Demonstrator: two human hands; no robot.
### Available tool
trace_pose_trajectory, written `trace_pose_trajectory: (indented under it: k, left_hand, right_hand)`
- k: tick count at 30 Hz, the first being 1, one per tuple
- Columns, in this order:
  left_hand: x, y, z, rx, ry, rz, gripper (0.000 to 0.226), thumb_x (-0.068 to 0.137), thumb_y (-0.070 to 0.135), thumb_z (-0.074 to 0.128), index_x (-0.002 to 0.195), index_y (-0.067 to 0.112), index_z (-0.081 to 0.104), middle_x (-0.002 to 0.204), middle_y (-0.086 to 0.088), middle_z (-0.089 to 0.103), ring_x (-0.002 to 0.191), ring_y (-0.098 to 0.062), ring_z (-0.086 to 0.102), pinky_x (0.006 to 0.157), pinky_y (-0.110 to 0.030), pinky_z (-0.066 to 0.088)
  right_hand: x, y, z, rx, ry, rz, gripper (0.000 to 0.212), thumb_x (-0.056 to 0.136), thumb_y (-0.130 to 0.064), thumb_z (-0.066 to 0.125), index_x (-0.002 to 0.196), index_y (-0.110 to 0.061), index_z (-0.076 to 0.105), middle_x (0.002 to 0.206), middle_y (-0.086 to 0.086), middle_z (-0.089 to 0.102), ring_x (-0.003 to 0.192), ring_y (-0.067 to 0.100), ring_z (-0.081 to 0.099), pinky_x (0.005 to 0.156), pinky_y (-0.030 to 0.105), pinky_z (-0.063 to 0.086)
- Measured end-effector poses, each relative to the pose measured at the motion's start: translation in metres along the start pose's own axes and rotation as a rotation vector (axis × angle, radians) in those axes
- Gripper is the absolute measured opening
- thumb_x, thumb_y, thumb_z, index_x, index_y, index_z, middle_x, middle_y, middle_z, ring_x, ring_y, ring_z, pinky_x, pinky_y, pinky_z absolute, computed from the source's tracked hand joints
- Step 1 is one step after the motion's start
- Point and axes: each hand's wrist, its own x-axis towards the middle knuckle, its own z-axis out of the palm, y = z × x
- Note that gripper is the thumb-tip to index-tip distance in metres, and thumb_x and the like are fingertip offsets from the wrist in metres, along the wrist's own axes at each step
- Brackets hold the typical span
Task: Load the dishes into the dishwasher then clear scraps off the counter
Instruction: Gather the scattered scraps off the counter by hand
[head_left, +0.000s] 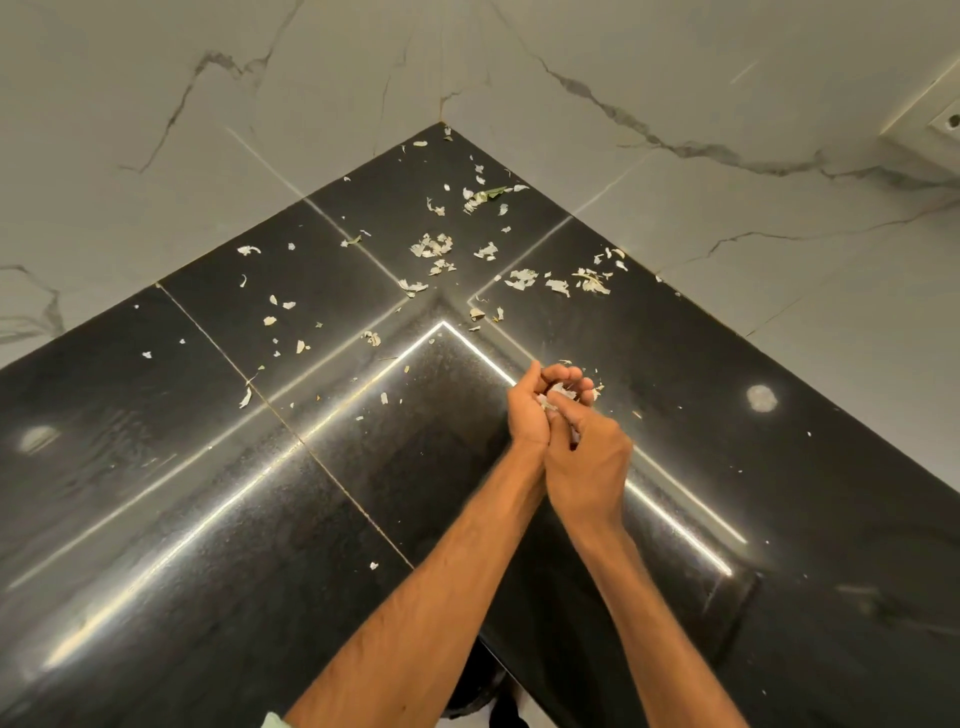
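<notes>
Scraps (248, 250) of pale, papery peel dot the left arm of the black corner counter (156, 467), thinly and well apart, with one stray flake (373, 565) near the front edge. Toward the middle they thicken. A dense cluster (431, 247) lies near the seam, and a green leaf (488, 193) sits among more bits close to the corner where the marble walls (156, 104) meet.

Just right of centre the two hands meet over the counter. The left hand (527, 410) is cupped, its fingers curled up around a small heap of collected peel (561, 392). The right hand (592, 457) touches it from the near side, and its fingertips seem to pinch a few white bits at the cupped palm. Whether it is dropping them in or pressing them down cannot be told. Further right, another loose cluster (589, 280) lies near the wall, and a few specks lie beyond it.

No dishes and no dishwasher are in view, so the loading step cannot be checked, though the bare counter suggests it is done. Clearing is under way but seems early. Only a handful is gathered, most of the litter lies untouched on both sides and in the far corner, and no bin is in view.
</notes>
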Motion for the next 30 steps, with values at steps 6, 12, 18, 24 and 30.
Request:
trace_pose_trajectory:
  k: [6, 12, 18, 24, 30]
  left_hand:
    - [-0.008, 0.003, -0.007, -0.058, 0.107, -0.042, 0.041, 0.104, 0.025, 0.043, 0.068, 0.010, 0.056, 0.067, -0.005, 0.062, 0.061, -0.022, 0.064, 0.064, -0.031, 0.054]
    - [-0.016, 0.004, -0.003, -0.112, 0.097, -0.083, 0.037, 0.104, 0.026, 0.042, 0.074, 0.011, 0.058, 0.072, -0.004, 0.064, 0.069, -0.022, 0.067, 0.072, -0.035, 0.057]
    - [-0.019, 0.009, -0.003, -0.193, 0.060, -0.145, 0.039, 0.105, 0.028, 0.041, 0.075, 0.012, 0.060, 0.077, -0.003, 0.064, 0.079, -0.021, 0.068, 0.080, -0.037, 0.054]
    - [-0.015, 0.016, -0.004, -0.273, 0.042, -0.189, 0.035, 0.102, 0.028, 0.044, 0.081, 0.011, 0.066, 0.096, -0.005, 0.064, 0.087, -0.022, 0.068, 0.094, -0.037, 0.052]
    - [-0.009, 0.026, -0.010, -0.327, 0.014, -0.183, 0.037, 0.106, 0.026, 0.041, 0.084, 0.008, 0.065, 0.092, -0.010, 0.067, 0.085, -0.024, 0.068, 0.084, -0.034, 0.057]
  right_hand:
    - [-0.004, -0.002, -0.004, 0.020, -0.148, 0.101, 0.053, 0.085, 0.011, 0.056, 0.127, -0.019, 0.068, 0.117, -0.008, 0.070, 0.104, -0.001, 0.064, 0.097, 0.020, 0.051]
    - [-0.001, -0.004, -0.009, 0.084, -0.002, 0.060, 0.044, 0.085, 0.019, 0.054, 0.117, -0.009, 0.066, 0.110, -0.002, 0.071, 0.098, -0.004, 0.064, 0.079, -0.001, 0.046]
    - [0.006, -0.005, -0.011, 0.121, 0.087, -0.059, 0.028, 0.090, 0.005, 0.071, 0.114, -0.010, 0.069, 0.113, 0.003, 0.074, 0.103, 0.007, 0.071, 0.087, 0.009, 0.053]
    - [0.012, 0.000, -0.007, 0.079, 0.212, -0.111, 0.017, 0.087, -0.006, 0.078, 0.100, -0.015, 0.071, 0.097, -0.005, 0.072, 0.088, 0.006, 0.069, 0.074, 0.026, 0.060]
    - [0.016, 0.004, -0.006, 0.224, 0.279, -0.059, 0.013, 0.094, -0.006, 0.069, 0.101, -0.015, 0.075, 0.095, -0.010, 0.075, 0.092, 0.008, 0.073, 0.075, 0.035, 0.062]
